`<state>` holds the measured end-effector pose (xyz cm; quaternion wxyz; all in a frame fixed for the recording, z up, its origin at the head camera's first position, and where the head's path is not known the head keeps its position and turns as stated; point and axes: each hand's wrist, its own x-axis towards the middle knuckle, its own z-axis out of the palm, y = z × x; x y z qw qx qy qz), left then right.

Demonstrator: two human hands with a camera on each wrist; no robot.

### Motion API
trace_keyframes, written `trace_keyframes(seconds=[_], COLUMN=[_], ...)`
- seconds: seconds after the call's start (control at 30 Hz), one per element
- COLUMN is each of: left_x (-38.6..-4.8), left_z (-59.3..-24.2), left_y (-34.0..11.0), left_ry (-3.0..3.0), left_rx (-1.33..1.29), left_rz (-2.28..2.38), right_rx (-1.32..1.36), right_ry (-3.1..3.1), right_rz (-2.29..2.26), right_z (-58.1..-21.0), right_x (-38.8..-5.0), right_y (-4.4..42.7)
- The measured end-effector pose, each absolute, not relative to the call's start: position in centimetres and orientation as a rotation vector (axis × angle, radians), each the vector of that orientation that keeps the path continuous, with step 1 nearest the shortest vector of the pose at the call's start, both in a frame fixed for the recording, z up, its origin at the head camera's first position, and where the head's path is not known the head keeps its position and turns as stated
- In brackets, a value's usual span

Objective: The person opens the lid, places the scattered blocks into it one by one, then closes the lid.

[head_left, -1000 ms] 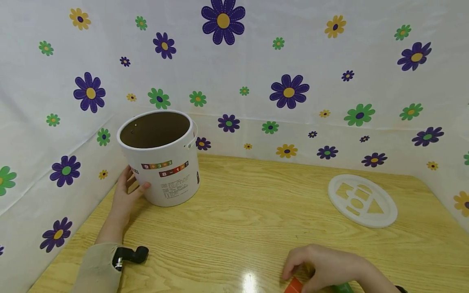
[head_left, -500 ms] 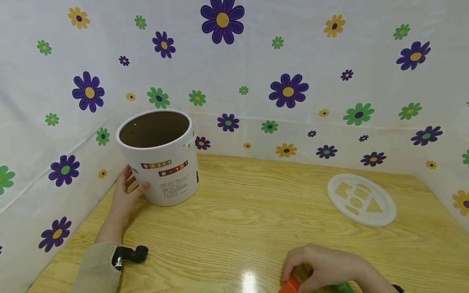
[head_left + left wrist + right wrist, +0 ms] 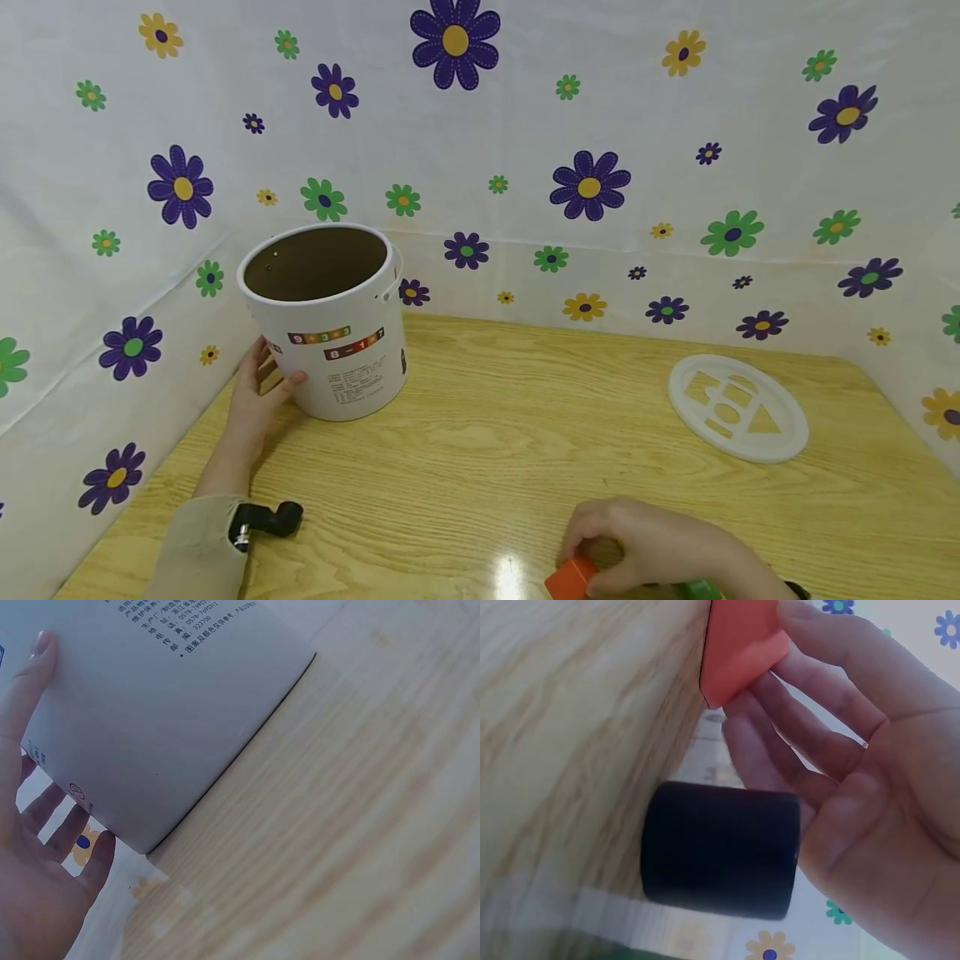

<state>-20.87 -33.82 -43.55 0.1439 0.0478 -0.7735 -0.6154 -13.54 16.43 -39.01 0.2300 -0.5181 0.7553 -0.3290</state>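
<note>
Red block (image 3: 572, 578): a smooth, flat-faced solid with crisp edges, at the bottom edge of the frame, right of centre; I cannot tell whether it touches the wood.
Right hand (image 3: 652, 542): thumb and fingers pinch the block, seen on my monitors from above and from the wrist.
Green piece (image 3: 699, 590): glossy, at the bottom edge, mostly hidden from me by the right wrist.
Black cylinder (image 3: 720, 851): plain and blunt-ended, it stands before part of the palm and fingers in my right wrist view.
Sleeve (image 3: 198, 550): beige cloth at lower left, a black fitting (image 3: 266, 521) at its cuff.
Left hand (image 3: 258, 400): spread, thumb on the near face of the bucket and fingers along its left side.
Bucket (image 3: 337, 321): white, round and upright at left, its wall printed with coloured sums and small text; the dark interior's floor is hidden from me.
White disc (image 3: 738, 440): flat on the wood at right, pierced with shapes including a triangle, a circle and a narrow bar.
Table (image 3: 480, 467): yellowish wood grain, a bright glare spot near the lower centre.
Cloth (image 3: 495, 100): creased white backdrop across the upper frame, printed with purple, green and yellow flowers.
</note>
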Motion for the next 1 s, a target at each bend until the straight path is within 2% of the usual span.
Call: trace_keyframes(seconds=[1.0], left_x=[-20.6], left_z=[-42.9], left_y=[-33.5], left_ry=[-2.203], left_rx=[0.128], left_rz=[-1.833], right_rx=[-1.418], right_ry=[2.132], right_rz=[-0.964], right_z=[-39.9], right_x=[-14.0], right_y=[13.2])
